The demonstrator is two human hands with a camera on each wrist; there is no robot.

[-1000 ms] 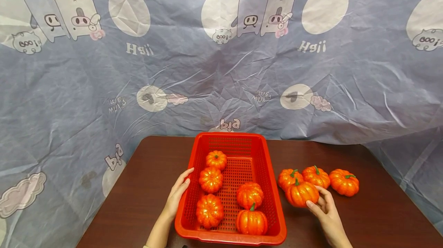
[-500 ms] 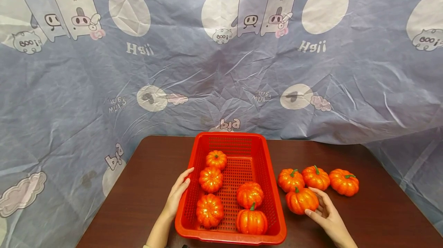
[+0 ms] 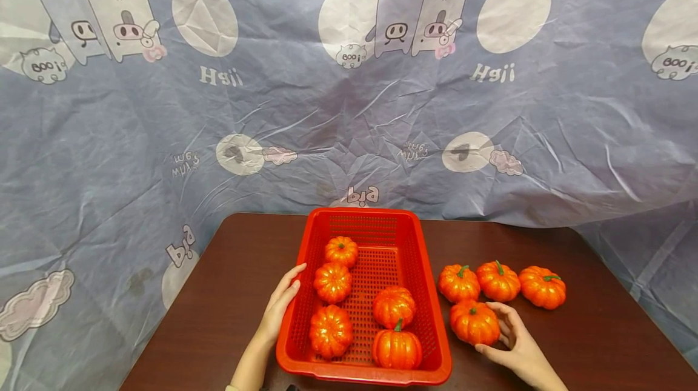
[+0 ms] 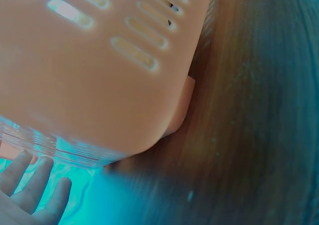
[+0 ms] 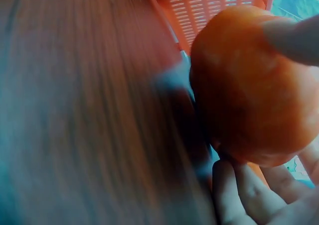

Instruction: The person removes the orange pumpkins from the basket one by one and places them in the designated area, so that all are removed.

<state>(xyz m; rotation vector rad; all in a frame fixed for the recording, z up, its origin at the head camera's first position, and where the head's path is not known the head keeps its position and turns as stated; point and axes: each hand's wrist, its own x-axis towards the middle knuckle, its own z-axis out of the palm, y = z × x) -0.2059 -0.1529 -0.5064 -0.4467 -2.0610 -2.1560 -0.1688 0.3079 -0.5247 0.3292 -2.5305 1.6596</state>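
Observation:
My right hand (image 3: pixel 515 339) holds an orange toy pumpkin (image 3: pixel 473 323) with a green stem, just right of the basket. In the right wrist view, the thumb lies on one side of that pumpkin (image 5: pixel 244 85) and the fingers curl against the other. Three more pumpkins (image 3: pixel 498 282) rest in a row on the table behind it. At the left side of the red plastic basket (image 3: pixel 360 373), my left hand (image 3: pixel 278 309) has its fingers extended along the rim. Several pumpkins (image 3: pixel 331 331) sit inside the basket, some stem up, others with the stem out of sight.
The dark brown wooden table (image 3: pixel 218 300) carries everything. Close behind its far edge hangs a grey-blue cloth (image 3: pixel 283 106) printed with cartoon pigs. The basket's slotted wall (image 4: pixel 75 85) fills much of the left wrist view.
My right hand has brought the pumpkin a little lower and nearer to me, away from the row behind, and its stem has tipped. My left hand and the basket have stayed put.

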